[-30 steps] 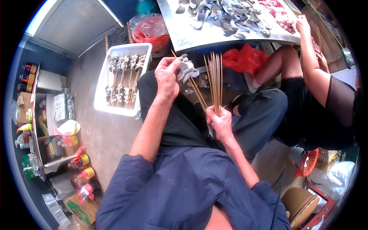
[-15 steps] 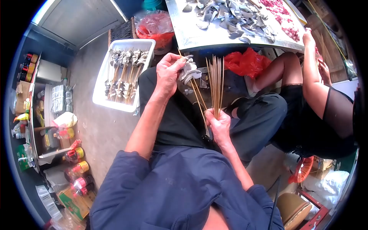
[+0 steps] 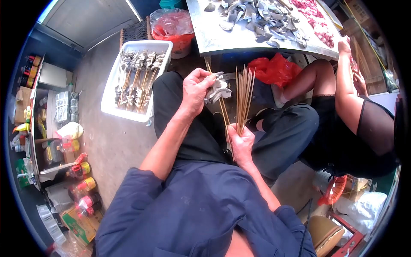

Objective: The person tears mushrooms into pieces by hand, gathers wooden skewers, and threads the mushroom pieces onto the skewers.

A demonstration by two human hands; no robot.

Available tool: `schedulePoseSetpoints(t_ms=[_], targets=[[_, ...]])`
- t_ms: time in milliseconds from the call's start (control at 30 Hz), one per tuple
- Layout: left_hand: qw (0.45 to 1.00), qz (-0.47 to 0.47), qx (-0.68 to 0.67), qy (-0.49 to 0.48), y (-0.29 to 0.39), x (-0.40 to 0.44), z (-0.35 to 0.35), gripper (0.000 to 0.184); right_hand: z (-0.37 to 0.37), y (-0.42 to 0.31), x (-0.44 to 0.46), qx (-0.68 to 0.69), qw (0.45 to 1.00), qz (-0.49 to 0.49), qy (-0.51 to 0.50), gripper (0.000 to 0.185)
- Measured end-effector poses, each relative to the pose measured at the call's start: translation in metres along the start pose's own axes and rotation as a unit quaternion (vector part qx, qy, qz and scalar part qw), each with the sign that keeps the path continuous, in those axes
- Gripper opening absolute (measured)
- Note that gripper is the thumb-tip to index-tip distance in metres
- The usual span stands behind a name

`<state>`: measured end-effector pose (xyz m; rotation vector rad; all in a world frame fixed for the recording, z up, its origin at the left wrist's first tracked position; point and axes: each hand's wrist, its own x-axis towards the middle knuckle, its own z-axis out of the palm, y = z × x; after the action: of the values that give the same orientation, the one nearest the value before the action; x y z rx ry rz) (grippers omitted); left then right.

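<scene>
My left hand [image 3: 198, 91] is closed at the upper end of a thin wooden skewer, its fingers against the grey-white folded pieces [image 3: 218, 90] threaded there. The skewer slants down to my right hand [image 3: 240, 143], which is wrapped round the lower part of a bundle of bare skewers [image 3: 244, 96]. The bundle's tips fan upward, to the right of the threaded pieces. To the left on the floor, a white tray [image 3: 112, 112] holds two rows of loaded skewers [image 3: 145, 62]. Grey slices [image 3: 265, 21] lie spread on the metal table [image 3: 207, 38].
Another person's arm [image 3: 349, 85] and bent leg [image 3: 310, 77] are at the right. A red bag [image 3: 276, 70] hangs below the table. Beside the tray is a bag-covered bucket [image 3: 173, 32]. Bottles [image 3: 81, 184] and shelves line the left; a stool [image 3: 323, 233] stands lower right.
My left hand has moved right and slightly down with the threaded pieces, closer to the bundle. The skewer now stands steeper. My right hand has shifted slightly and stays closed.
</scene>
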<state>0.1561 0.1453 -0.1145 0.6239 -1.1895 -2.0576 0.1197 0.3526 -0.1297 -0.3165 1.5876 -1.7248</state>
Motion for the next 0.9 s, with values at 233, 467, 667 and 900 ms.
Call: schedulePoseSetpoints(t_ms=[233,467,667,900], targets=[[0.999,-0.026,0.021,-0.003,-0.011,-0.014,0.009,0.003,0.004,0.0,-0.001,-0.03,0.999,-0.014,0.025,0.009],[0.998,-0.034,-0.049,0.008,-0.006,-0.014,0.018,0.011,0.006,-0.007,0.012,-0.034,0.998,-0.055,0.027,0.01],[0.999,-0.001,-0.032,0.003,0.0,-0.014,0.014,0.021,0.009,-0.009,0.011,-0.068,0.996,-0.048,0.015,0.016],[0.982,0.143,-0.032,0.123,0.04,0.003,-0.02,0.015,0.013,-0.007,0.002,-0.08,0.992,-0.002,-0.092,0.015]])
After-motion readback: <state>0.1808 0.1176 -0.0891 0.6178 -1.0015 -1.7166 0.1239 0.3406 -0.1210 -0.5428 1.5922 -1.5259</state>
